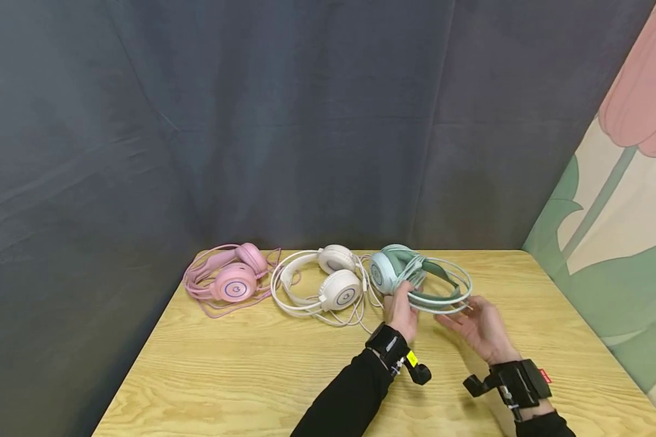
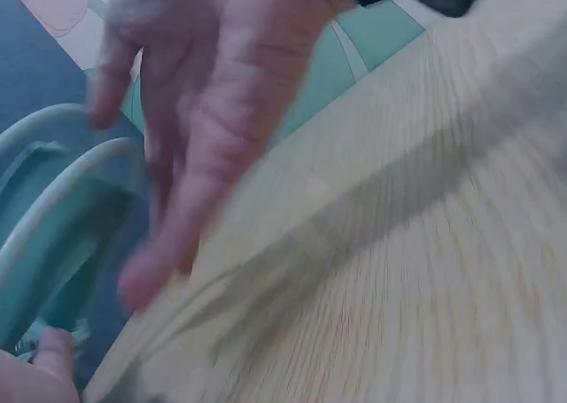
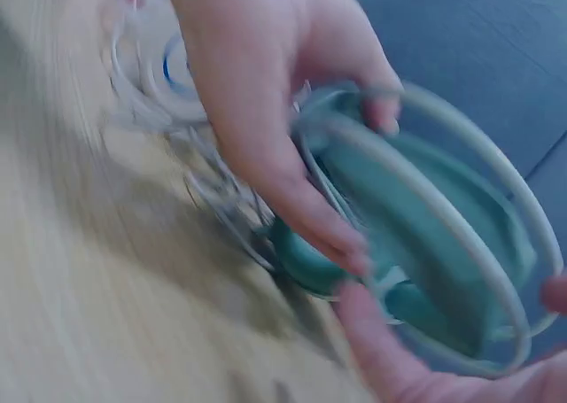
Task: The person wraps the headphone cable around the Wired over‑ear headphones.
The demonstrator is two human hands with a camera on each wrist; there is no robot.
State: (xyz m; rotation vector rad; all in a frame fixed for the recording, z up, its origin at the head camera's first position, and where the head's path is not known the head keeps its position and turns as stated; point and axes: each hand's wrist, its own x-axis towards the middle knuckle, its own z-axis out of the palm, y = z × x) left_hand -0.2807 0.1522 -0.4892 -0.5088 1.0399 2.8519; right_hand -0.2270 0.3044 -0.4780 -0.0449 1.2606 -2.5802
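A pair of mint-green headphones (image 1: 437, 301) with a bundled cable is held slightly tilted at the right of the row. My left hand (image 1: 401, 314) grips it near the ear cups and cable, the thumb in front; in the right wrist view that left hand (image 3: 266, 93) wraps the green band beside the cable. My right hand (image 1: 483, 328) is at the headband's outer curve with its fingers loosely extended. From the left wrist, the right hand (image 2: 213, 128) shows straight fingers beside the white-edged band. Part of the far ear cup is hidden behind the cable.
White headphones (image 1: 341, 289) with loose cable lie just left of the green pair. Pink headphones (image 1: 235, 282) with coiled cable lie farther left. A dark curtain (image 1: 328, 121) hangs behind the wooden table (image 1: 224, 376); a flower-patterned panel (image 1: 628, 243) stands on the right.
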